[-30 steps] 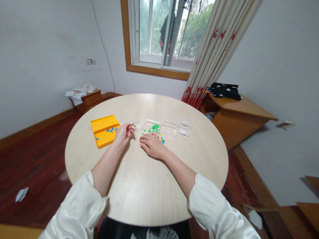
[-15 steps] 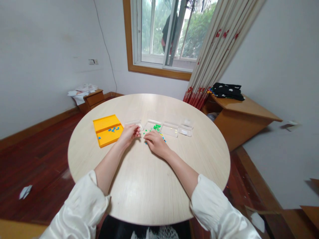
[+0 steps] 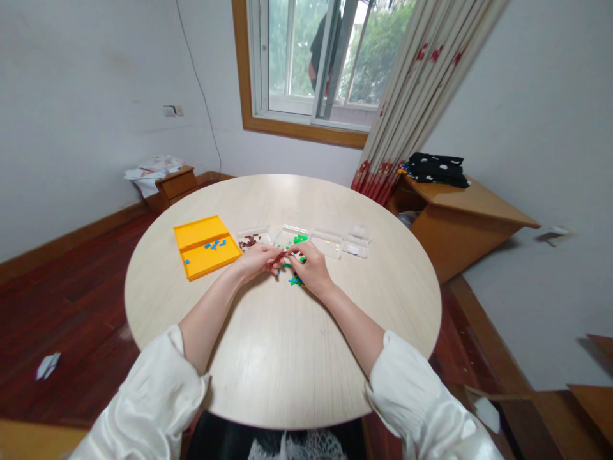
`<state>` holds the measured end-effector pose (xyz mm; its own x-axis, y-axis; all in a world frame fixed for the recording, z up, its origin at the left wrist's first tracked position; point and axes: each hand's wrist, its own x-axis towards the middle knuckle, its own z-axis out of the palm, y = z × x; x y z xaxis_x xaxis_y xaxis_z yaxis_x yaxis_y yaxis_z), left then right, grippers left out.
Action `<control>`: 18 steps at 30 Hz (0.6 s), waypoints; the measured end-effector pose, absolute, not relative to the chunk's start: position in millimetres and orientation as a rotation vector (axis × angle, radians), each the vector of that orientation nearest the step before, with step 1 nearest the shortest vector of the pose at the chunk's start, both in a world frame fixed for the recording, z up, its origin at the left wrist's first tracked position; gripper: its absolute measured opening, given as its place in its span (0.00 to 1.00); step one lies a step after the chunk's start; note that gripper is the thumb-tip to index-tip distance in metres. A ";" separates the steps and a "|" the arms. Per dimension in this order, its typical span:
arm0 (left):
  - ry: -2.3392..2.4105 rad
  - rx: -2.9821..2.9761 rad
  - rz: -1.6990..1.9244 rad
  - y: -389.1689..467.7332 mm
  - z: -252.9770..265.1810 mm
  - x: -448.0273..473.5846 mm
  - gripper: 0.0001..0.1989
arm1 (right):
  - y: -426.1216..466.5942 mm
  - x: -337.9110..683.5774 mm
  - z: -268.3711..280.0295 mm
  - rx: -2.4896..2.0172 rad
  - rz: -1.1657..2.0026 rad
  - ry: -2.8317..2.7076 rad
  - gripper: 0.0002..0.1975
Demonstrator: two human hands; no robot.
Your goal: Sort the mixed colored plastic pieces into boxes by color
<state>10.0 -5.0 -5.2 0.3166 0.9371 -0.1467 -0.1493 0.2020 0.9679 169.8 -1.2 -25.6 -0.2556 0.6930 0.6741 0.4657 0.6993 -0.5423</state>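
Both hands meet above the middle of the table, fingertips close together. Left hand (image 3: 261,257) reaches in with its fingers bent and thumb drawn near them; right hand (image 3: 310,268) curls down opposite, thumb and forefinger almost touching the left fingertips. Whether either one has hold of a small piece cannot be told, since the fingertips are too small and blurred.

Beneath them spreads the round wood-grain table (image 3: 282,358). On its left side a yellow plastic case (image 3: 218,260) lies open and flat. A row of shallow clear trays runs behind the hands: the left one holds dark brown pieces (image 3: 249,241), the next holds bright green pieces (image 3: 300,239), and the third clear tray (image 3: 320,245) has a few pale yellow pieces (image 3: 336,247) at its right end. Smaller still, a clear box (image 3: 355,248) ends the row. Several blue pieces (image 3: 215,245) rest in the case, and a loose mixed cluster of tiny pieces (image 3: 295,280) sits on the tabletop just beside the right hand.
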 end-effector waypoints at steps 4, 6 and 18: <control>0.944 1.129 0.957 -5.0 -7.5 10.9 0.15 | -2.0 169.1 -24.1 -0.927 0.337 -1.868 0.04; 0.950 1.154 0.964 -4.4 -9.3 10.7 0.15 | -2.7 168.9 -23.5 -0.923 0.365 -1.854 0.04; 0.980 1.162 0.996 -2.6 -10.7 10.3 0.13 | -1.7 167.1 -24.5 -0.922 0.423 -1.837 0.03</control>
<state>10.3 -2.6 -10.7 0.2650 0.9603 -0.0867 -0.1025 0.1175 0.9878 167.1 -1.7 -24.5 -0.2135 0.7526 0.6229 0.4042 0.6485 -0.6450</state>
